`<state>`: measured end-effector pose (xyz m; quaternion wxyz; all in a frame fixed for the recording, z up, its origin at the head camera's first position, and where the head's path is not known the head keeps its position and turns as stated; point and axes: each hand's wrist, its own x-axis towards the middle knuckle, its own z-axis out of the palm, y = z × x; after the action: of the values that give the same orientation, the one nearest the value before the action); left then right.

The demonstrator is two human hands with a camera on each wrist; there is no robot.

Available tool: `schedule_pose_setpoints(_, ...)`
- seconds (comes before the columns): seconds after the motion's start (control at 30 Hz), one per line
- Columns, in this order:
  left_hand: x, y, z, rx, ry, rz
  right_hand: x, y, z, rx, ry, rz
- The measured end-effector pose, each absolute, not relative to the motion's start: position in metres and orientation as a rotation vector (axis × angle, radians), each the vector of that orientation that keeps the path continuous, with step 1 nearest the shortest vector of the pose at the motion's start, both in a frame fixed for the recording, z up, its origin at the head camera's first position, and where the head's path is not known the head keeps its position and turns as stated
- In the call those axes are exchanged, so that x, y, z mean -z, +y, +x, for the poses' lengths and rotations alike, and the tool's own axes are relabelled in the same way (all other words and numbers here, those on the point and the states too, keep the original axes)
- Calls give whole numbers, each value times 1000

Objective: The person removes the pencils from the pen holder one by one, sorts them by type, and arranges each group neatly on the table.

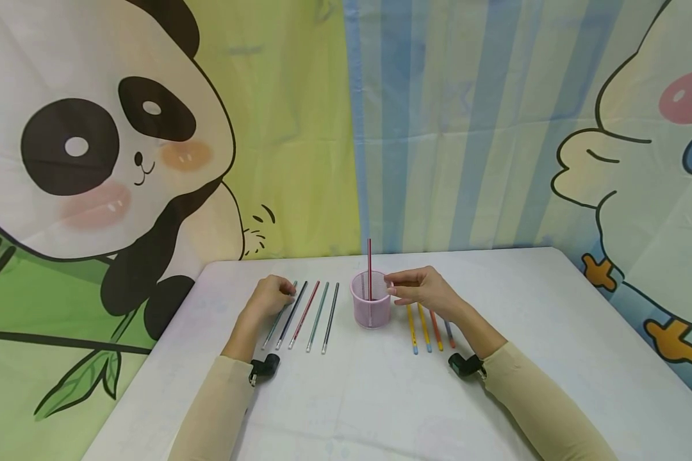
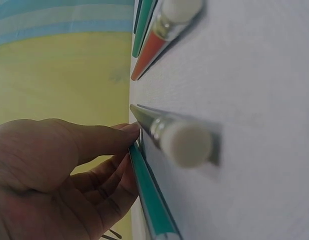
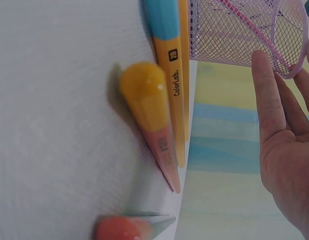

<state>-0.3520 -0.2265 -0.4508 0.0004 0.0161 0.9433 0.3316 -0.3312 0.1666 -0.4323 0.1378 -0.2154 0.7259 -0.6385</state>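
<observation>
In the head view my left hand (image 1: 272, 296) is at the far end of the leftmost teal pencil (image 1: 275, 328). The left wrist view shows thumb and fingers pinching this teal pencil (image 2: 150, 197), which lies along the table. Beside it lies a dark pencil with a white eraser (image 2: 187, 144). My right hand (image 1: 429, 293) holds the right side of a pink mesh pencil cup (image 1: 371, 315) at its rim. In the right wrist view, fingertips meet the cup (image 3: 224, 45) around the rim. A red pencil (image 1: 370, 256) stands upright inside it.
To the left of the cup, a red pencil (image 1: 304, 315), another teal pencil (image 1: 318, 317) and dark ones lie in a row. Right of it lie yellow pencils (image 1: 412, 330), an orange one (image 1: 436, 331) and a blue one (image 1: 449, 333). A printed curtain (image 1: 294, 160) hangs behind the white table (image 1: 346, 403).
</observation>
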Motion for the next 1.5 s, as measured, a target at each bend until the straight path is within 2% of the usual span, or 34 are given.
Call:
schedule_pose_setpoints(0.57, 449, -232, -355, -1018, 2984, 66, 432, 166, -330, 1847, 2098, -625)
schedule_pose_setpoints(0.7, 443, -229, -355, -1116, 3043, 145, 431, 166, -331, 1845, 2097, -631)
schedule_pose_setpoints(1.13, 411, -165, -343, -1645, 2957, 579, 431, 166, -330, 1831, 2106, -633)
schedule_pose_setpoints(1.5, 406, -124, -345, -1808, 2815, 690, 431, 166, -330, 1854, 2089, -640)
